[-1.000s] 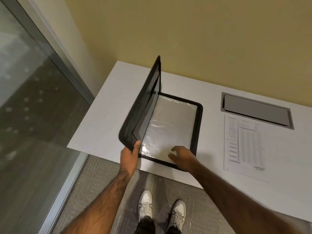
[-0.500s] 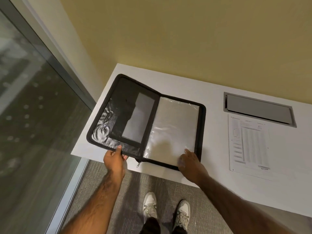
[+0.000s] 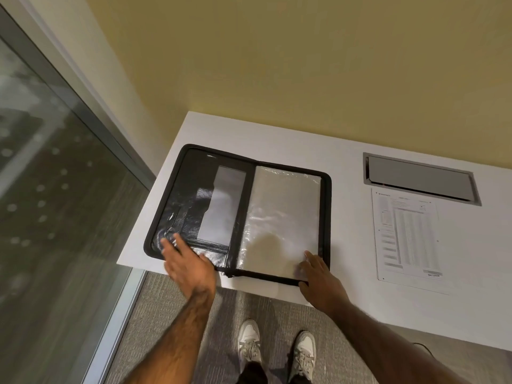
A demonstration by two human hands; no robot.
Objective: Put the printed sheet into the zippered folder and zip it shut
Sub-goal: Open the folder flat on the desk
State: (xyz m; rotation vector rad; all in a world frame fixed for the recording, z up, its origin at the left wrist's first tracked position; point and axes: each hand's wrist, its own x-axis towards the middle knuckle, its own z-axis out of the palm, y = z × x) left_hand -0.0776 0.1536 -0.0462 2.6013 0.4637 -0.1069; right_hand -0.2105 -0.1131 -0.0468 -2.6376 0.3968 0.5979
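1. Looking down, I see the zippered folder spread open on the desk, near its front edge. The printed sheet lies well apart to the right, untouched.
2. My left hand is released, fingers straight over the left flap. My right hand rests straight fingers on the clear sleeve, grasping nothing.
3. Risks, as I judge them: the slick sleeve may cling shut and crumple the sheet's leading edge. A protruding corner could jam the zipper, and a push could slide the folder off the desk.

Single head view, steeply downward from standing height, near the table edge, facing the wall
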